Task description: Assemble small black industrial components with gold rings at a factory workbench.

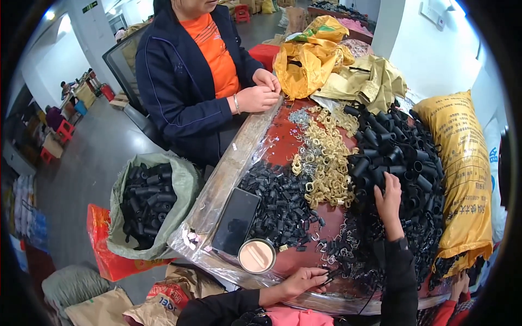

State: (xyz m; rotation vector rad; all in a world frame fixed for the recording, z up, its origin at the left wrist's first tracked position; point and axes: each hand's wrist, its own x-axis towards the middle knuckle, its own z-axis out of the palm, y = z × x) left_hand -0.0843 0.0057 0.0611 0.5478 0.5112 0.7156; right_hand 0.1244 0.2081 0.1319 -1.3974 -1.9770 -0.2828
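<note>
My right hand (389,200) reaches onto the heap of black plastic tubes (394,144), its fingers apart and touching the nearest ones; no tube is clearly gripped. Close to the table's front edge, my left hand (304,282) pinches a small black part (328,277) whose exact kind I cannot make out. Between my hands lie small metal wire loops (343,244) mixed with black bits. Beyond my left hand spreads a pile of small black plastic pieces (280,204). Farther back is a pile of cream-coloured plastic rings or buckles (328,157).
A round tin (256,256) and a black phone (235,220) lie at the table's left edge. A sack of black tubes (148,239) stands left. A yellow sack (461,168) borders the right. A co-worker's hands (258,96) are across the table; another person's hands (461,285) show lower right.
</note>
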